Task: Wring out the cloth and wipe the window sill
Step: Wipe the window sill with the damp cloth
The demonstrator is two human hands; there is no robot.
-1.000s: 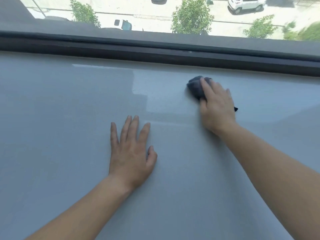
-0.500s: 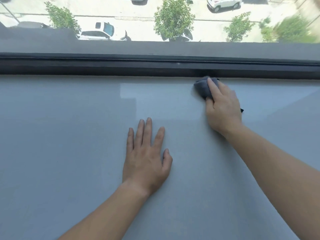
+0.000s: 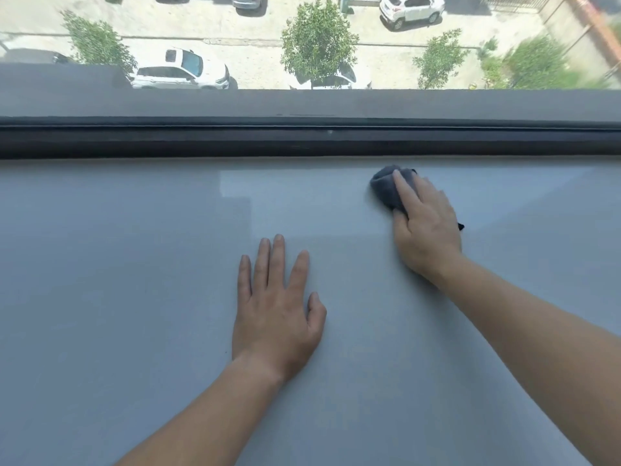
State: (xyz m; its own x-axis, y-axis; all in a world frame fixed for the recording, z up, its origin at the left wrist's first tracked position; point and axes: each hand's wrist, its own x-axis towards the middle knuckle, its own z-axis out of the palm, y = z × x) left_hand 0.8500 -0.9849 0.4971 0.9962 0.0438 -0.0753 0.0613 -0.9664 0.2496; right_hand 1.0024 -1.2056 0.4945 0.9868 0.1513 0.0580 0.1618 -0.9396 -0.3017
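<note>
Grey and smooth, the window sill (image 3: 134, 297) fills most of the view and is a little shiny. A paler patch of light lies on it near the middle, close to the window.

The right hand (image 3: 425, 227) lies on top of a small dark grey cloth (image 3: 384, 188). The cloth is bunched up, not spread flat. It sits on the far part of the sill, near the dark window frame (image 3: 201, 142) but not touching it. The fingers of this hand are stretched out over the cloth and press it down on the sill. They are not curled into a fist. Part of the cloth sticks out past the fingertips, and a tiny dark corner of it peeks out at the right side of the hand. The rest of the cloth is hidden under the palm.

The left hand (image 3: 275, 314) lies flat on the sill, palm down. Its fingers are open and a little spread, and it holds nothing. It is closer to the person than the cloth and well apart from it, off to the left.

Both arms are bare and reach in from the bottom of the view.

Through the glass, far below, are white cars (image 3: 178, 74), green trees (image 3: 319, 42) and pale ground.
</note>
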